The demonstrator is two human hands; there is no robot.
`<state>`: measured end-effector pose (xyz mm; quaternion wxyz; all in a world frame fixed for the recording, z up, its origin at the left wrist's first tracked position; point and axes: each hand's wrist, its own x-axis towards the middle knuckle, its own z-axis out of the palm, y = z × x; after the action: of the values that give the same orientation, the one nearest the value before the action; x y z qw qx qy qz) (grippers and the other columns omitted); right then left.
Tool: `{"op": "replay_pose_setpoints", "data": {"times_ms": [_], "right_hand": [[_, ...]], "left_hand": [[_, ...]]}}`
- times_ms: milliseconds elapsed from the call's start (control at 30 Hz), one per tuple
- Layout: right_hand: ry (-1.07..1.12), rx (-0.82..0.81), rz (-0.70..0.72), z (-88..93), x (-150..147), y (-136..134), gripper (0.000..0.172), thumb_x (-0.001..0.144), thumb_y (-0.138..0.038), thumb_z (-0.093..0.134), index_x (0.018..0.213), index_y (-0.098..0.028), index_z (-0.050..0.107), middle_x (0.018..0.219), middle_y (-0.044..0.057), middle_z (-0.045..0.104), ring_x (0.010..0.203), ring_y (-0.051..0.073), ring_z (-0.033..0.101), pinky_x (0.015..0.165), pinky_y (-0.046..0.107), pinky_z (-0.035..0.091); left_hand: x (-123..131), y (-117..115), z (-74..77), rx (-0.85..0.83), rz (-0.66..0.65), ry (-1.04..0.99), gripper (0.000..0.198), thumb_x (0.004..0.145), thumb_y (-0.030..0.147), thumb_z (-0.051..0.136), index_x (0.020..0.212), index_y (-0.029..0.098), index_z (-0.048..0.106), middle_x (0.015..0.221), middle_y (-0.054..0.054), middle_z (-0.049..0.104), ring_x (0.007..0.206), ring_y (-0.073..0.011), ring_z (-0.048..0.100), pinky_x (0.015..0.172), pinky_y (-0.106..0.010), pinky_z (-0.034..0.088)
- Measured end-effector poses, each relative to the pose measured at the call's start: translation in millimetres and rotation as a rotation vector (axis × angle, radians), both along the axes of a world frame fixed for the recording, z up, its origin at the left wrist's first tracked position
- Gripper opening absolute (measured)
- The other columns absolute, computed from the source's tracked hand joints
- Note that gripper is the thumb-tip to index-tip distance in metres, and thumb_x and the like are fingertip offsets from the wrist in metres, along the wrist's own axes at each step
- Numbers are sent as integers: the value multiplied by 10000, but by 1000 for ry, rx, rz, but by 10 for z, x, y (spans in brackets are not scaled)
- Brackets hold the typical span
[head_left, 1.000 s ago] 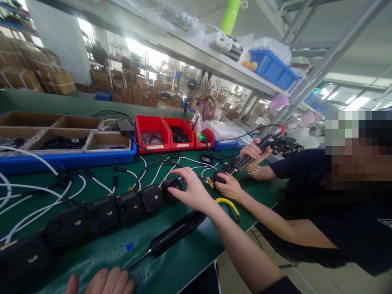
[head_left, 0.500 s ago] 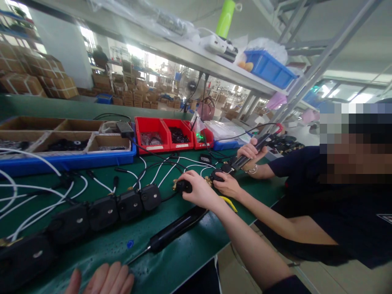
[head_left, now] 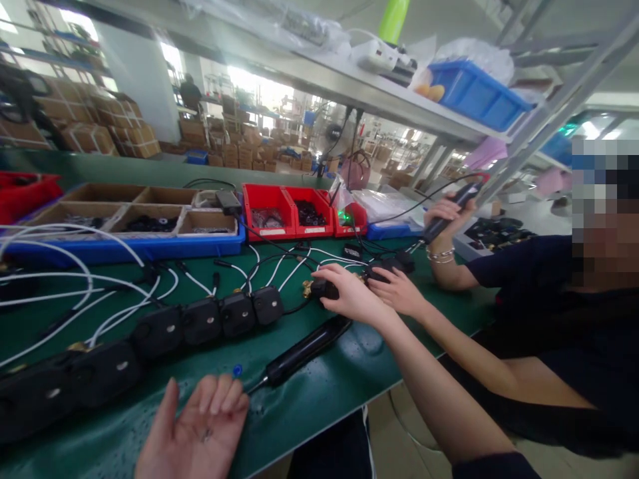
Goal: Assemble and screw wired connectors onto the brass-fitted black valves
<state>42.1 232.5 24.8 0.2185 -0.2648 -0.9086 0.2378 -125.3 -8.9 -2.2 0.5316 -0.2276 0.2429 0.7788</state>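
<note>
My left hand [head_left: 200,426] is palm up at the bottom, its fingers loosely curled. A few small metal pieces [head_left: 206,436] lie in that palm, too small to name surely. With my right hand [head_left: 349,293] I grip a black unit with a brass fitting [head_left: 319,289] on the green mat, fingers over its top. A black electric screwdriver [head_left: 304,349] lies between my hands, its bit pointing at my left fingertips. Left of my right hand stands a row of black square housings [head_left: 202,322] with white cables. A small blue ring [head_left: 237,370] lies near the bit.
A co-worker's hand [head_left: 397,289] rests on another black unit [head_left: 384,267] beside my right hand; their other hand [head_left: 444,216] holds a screwdriver [head_left: 452,209]. Behind are a blue divided tray [head_left: 150,247] and red bins [head_left: 272,233] of small parts. A shelf [head_left: 319,80] hangs above.
My left hand has risen further into view, palm turned up and showing the small metal pieces. The co-worker's screwdriver has lifted away from their unit. The view has shifted left.
</note>
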Motion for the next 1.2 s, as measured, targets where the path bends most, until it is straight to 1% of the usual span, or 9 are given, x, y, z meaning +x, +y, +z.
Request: {"op": "replay_pose_setpoints", "data": {"times_ms": [100,200,300,400,533,700,867,1000,1200], "right_hand": [[203,11,-11,110,-112,-464,294,855,-95,607,1128,-189,659,1079,76,637,979,196,622,895,354,525],[276,-147,205,161,-270,-1057,130,882,-107,635,969,-192,679,893,22,658,808,142,626,731,242,522],[195,-134,324,61,-446,-1481,67,885,-99,654,873,-161,673,911,44,669,863,158,629,816,243,531],[136,27,308,-117,-574,-1644,84,926,-157,625,864,-152,681,936,64,661,888,183,614,877,289,527],[48,300,320,-271,-659,-1682,122,914,-159,581,851,-129,680,871,82,631,819,211,573,868,338,537],[2,502,377,-273,-760,-1687,139,896,-205,593,931,-93,668,912,117,623,893,250,553,955,383,516],[201,388,316,-184,-817,-1604,171,940,-167,486,833,-132,615,825,82,601,817,203,550,833,337,520],[455,187,156,-175,-759,-1266,130,931,-143,536,816,-170,589,792,44,626,790,155,594,743,264,517],[392,383,104,-349,-723,-650,154,969,-132,509,891,-162,638,858,83,658,830,183,610,759,300,524]], "left_hand": [[75,96,137,-61,25,68,433,1038,323,303,875,120,649,892,-123,653,873,-220,676,734,-363,614],[122,151,143,-26,3,183,529,1038,426,309,1090,63,690,1137,-215,681,1148,-301,643,895,-421,600],[121,156,110,24,-96,142,591,1038,449,249,1148,90,707,1261,-187,672,1237,-281,607,1074,-431,502],[104,150,98,46,-141,64,615,1039,450,224,1118,112,732,1299,-145,671,1277,-247,587,1201,-412,347],[91,148,74,12,-98,134,641,1051,421,201,1060,87,749,1259,-161,690,1290,-246,580,1241,-436,252],[41,129,-9,20,-93,127,641,1047,396,191,1034,111,766,1252,-152,696,1302,-238,571,1236,-436,254],[-11,141,-19,-1,-130,75,607,1035,403,223,1028,140,770,1242,-137,703,1315,-249,559,1203,-438,323],[-68,115,29,-77,41,149,518,1031,362,297,1132,62,707,1240,-225,678,1233,-309,620,1089,-496,468],[-173,43,-36,-122,133,128,496,1015,350,332,1296,52,610,1274,-258,645,1185,-335,648,962,-465,562]]}}
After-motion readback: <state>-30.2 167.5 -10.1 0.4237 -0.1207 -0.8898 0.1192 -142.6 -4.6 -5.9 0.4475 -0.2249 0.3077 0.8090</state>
